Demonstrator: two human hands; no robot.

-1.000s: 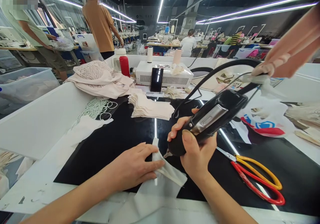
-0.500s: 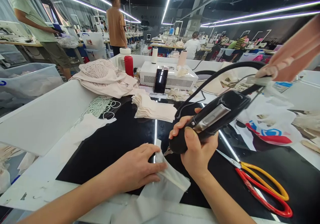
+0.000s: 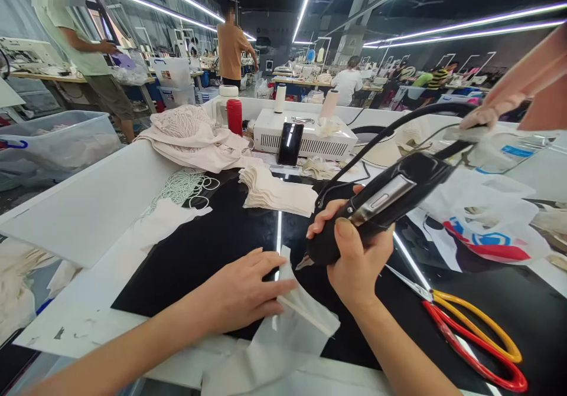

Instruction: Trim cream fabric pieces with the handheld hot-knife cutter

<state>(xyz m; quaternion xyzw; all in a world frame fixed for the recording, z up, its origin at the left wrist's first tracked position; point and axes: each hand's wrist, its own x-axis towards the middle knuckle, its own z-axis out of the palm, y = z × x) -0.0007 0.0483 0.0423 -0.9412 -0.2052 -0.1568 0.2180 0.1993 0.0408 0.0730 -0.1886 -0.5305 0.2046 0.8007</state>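
At the far left, beyond the edge of your worktop (image 3: 177, 284), there is a clear plastic bin (image 3: 100, 133) with pale cloth inside. Next, on the worktop, lies a loose tangle of light green cord (image 3: 181, 188), and behind it a heap of beige lace cloth (image 3: 190, 139). A red bottle (image 3: 234, 117) stands upright beside this heap. Then comes your left hand (image 3: 248, 287): it is not clenched, its fingers are spread, and they lie on the thin, whitish fabric (image 3: 295, 325). This fabric is on the black surface in front of you and hangs down over the near edge. Farther back lies a stack of cut cream pieces (image 3: 279, 192), and behind it a dark phone (image 3: 290, 143) leans upright against a white box (image 3: 266, 136). Your right hand (image 3: 357, 260) is closed firmly around a black tool (image 3: 394, 192), which is tilted, with its metal tip (image 3: 305, 260) just beside the fabric's edge. At the right lie scissors (image 3: 491, 354) with orange and red handles, and behind them a white plastic bag (image 3: 487, 207).
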